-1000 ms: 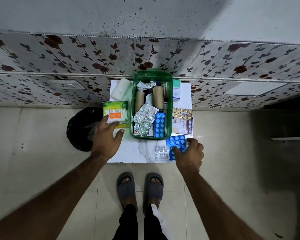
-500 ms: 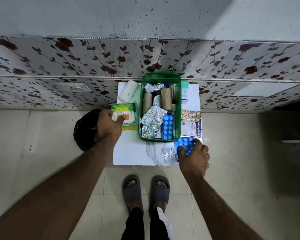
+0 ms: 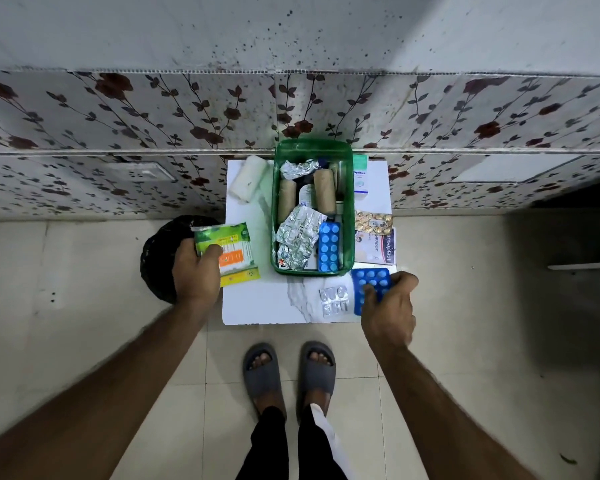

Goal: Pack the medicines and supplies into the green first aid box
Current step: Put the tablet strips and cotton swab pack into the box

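From your head camera, looking down: the green translucent plastic first aid box (image 3: 281, 188) stands open at the back of the small white marble-patterned table top (image 3: 267, 306), against the flowered wall. It already holds two tan rolled bandages, crumpled silver foil strips and one blue tablet blister.

Your left hand (image 3: 196, 271) is closed on the green and yellow flat packet of cotton buds (image 3: 231, 249), thumb on top, at the table's left edge; whether the packet rests on the table or is just clear of it you cannot tell. Your right hand (image 3: 388, 306) pinches the near corner of a second blue blister card of round tablets (image 3: 373, 284), which lies just in front of the box, beside a small clear-and-silver blister strip (image 3: 333, 301).

Both hands are at the picking-up stage, so two items are ready to go in. Next, carry each over the rim and lay it flat on top; the box looks fairly full, so the wide packet probably wants to go in lengthwise.

Outside the box there remain a white gauze roll (image 3: 248, 178) to its left, and a white and teal carton (image 3: 360, 174), a gold blister pack (image 3: 373, 221) and a plaster box (image 3: 378, 245) to its right
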